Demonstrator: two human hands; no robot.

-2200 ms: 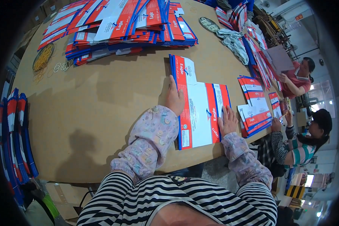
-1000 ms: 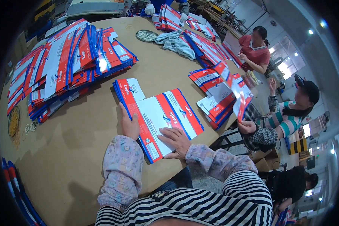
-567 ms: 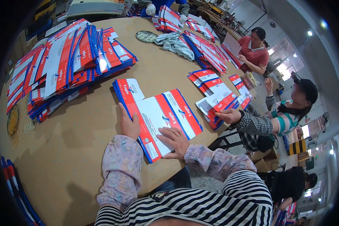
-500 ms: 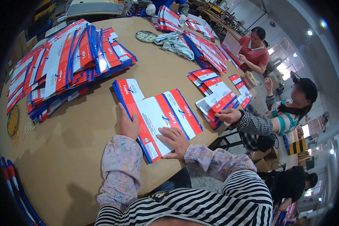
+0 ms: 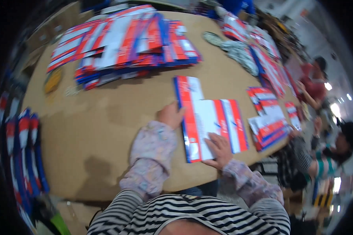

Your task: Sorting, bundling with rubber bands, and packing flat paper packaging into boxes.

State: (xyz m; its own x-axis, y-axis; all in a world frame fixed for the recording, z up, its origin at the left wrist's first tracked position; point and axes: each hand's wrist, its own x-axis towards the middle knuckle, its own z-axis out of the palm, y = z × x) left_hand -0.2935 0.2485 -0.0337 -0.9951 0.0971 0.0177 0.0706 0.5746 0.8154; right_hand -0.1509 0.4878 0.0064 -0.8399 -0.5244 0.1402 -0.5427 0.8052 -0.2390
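Note:
A thin stack of flat red, white and blue cartons [image 5: 209, 117] lies on the table in front of me, with a cut-away notch at its upper right. My left hand [image 5: 171, 115] grips the stack's left edge, fingers along the side; motion blur softens their outline. Spread over the lower middle of the top carton, my right hand [image 5: 219, 150] rests flat with its fingers apart.
A large pile of flat cartons [image 5: 125, 47] covers the table [image 5: 98, 125] at the far left, near yellow rubber bands [image 5: 53, 80]. Upright carton bundles [image 5: 25, 152] stand left. A grey cloth [image 5: 239, 55] and another carton stack [image 5: 268, 119] lie right, beside seated co-workers.
My view has swung left, so the table and its contents appear shifted right. Both hands keep about the same places on the carton stack. The picture is now blurred.

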